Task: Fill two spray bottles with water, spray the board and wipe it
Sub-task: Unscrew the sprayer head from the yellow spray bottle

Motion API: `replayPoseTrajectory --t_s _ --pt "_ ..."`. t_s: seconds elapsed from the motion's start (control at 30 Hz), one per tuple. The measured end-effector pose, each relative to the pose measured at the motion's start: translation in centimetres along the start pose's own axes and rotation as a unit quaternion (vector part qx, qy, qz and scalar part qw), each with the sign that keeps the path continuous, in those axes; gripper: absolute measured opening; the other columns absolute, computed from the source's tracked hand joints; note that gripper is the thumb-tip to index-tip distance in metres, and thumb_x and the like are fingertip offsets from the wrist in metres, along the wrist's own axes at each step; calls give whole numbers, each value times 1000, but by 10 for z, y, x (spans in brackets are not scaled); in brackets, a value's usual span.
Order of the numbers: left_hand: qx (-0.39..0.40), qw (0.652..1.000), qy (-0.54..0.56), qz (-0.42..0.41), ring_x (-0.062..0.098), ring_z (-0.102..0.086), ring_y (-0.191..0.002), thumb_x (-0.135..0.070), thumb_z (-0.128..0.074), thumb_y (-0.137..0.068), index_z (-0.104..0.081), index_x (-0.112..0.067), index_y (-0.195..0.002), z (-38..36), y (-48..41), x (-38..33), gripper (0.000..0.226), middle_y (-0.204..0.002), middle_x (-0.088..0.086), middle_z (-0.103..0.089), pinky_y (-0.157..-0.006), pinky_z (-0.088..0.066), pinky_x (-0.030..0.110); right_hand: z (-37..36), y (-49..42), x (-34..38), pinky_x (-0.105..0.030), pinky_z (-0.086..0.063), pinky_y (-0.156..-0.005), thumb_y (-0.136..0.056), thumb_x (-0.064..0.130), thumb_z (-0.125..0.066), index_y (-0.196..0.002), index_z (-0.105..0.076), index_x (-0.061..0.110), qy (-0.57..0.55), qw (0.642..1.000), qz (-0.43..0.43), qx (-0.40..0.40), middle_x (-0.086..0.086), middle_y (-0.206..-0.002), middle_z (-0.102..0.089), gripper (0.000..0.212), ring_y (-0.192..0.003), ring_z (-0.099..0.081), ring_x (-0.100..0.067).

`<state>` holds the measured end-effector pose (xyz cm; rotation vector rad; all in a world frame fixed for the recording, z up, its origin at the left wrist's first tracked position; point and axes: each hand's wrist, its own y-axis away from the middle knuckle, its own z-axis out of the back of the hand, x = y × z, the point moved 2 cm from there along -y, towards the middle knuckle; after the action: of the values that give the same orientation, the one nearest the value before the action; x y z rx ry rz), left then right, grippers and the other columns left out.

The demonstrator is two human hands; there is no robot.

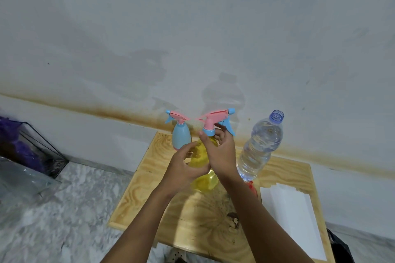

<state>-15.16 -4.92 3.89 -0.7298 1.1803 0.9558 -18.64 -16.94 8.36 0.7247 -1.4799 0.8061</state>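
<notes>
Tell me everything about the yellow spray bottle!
The yellow spray bottle is see-through yellow plastic with a pink spray head, a blue nozzle pointing right and a blue trigger. It stands roughly upright over the wooden board. The left hand holds its body; the right hand pinches the blue collar at its neck.

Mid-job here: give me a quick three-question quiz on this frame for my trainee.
1. True or false: the water bottle has its cap on.
2. What does the left hand grip by the body? A) the water bottle B) the yellow spray bottle C) the blue spray bottle
3. Fill in: the right hand grips that same bottle at its ____, just under the spray head.

Key: 1 false, its mouth is open. 2 B. 3 neck.
</notes>
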Motion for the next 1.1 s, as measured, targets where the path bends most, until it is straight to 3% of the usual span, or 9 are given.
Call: replayPoseTrajectory --t_s 0.13,0.2,0.33,0.43,0.53,0.63,0.73,0.87,1.1 --pt "-5 1000 -10 0 3 -59 -103 -52 -81 -56 -62 -29 -120 2 -3 -3 71 -109 -8 -65 -84 -50 19 0 -4 2 -30 -50 -90 -93 33 -68 -107 -69 28 -17 1000 -5 6 13 -100 -70 15 -97 -62 -8" --pt "-7 1000 -13 -2 3 -59 -104 -50 -81 -58 -61 -30 -121 3 -4 -3 70 -111 -9 -65 -82 -48 15 -3 -4 4 -29 -47 -86 -98 34 -60 -112 -70 24 -18 1000 -4 23 13 -97 -67 20 -93 -60 -8" --pt "-15 1000 -20 1 4 -57 -106 -27 -88 -69 -58 -30 -124 3 -8 1 63 -113 -9 -62 -83 -46 13 -8 -8 2 -28 -48 -95 -99 32 -57 -125 -55 27 -30 999 -32 0 4 -112 -67 27 -109 -62 -10" --pt "-26 1000 -15 2 3 -57 -106 -28 -89 -68 -58 -24 -128 4 -10 2 68 -114 -8 -61 -86 -47 17 -9 -9 2 -29 -49 -96 -95 38 -64 -114 -58 27 1 1000 -20 -12 8 -113 -66 23 -111 -61 -6" --pt "-29 999 -16 -3 5 -57 -109 -46 -84 -58 -59 -25 -129 3 -11 5 78 -114 -11 -60 -88 -51 26 -6 -12 1 -26 -52 -91 -83 43 -77 -110 -62 29 44 999 2 -28 12 -111 -68 33 -106 -64 -5" --pt "-38 999 -17 -3 5 -57 -109 -35 -90 -64 -58 -30 -122 4 -13 7 66 -111 -14 -58 -89 -53 28 -1 -17 1 -34 -56 -91 -86 40 -75 -109 -65 30 61 998 10 -29 9 -107 -71 28 -100 -69 -8" --pt "-34 999 -23 -6 5 -56 -110 -30 -90 -68 -55 -33 -123 2 -15 8 66 -112 -15 -57 -89 -52 27 2 -16 3 -30 -54 -93 -93 38 -66 -119 -60 28 51 999 9 -3 9 -109 -71 28 -102 -67 -3" --pt "-37 999 -20 -8 8 -58 -110 -51 -83 -57 -59 -23 -130 -4 -15 9 81 -113 -10 -59 -90 -54 31 3 -17 3 -20 -49 -88 -86 36 -75 -112 -60 30 86 996 5 5 15 -108 -67 31 -100 -63 3" --pt "-30 999 -31 -6 5 -56 -112 -29 -90 -69 -56 -27 -129 -8 -16 14 69 -114 -12 -57 -91 -51 27 14 -20 4 -21 -53 -88 -88 33 -74 -110 -61 33 88 996 2 -16 16 -103 -69 26 -98 -66 -3"
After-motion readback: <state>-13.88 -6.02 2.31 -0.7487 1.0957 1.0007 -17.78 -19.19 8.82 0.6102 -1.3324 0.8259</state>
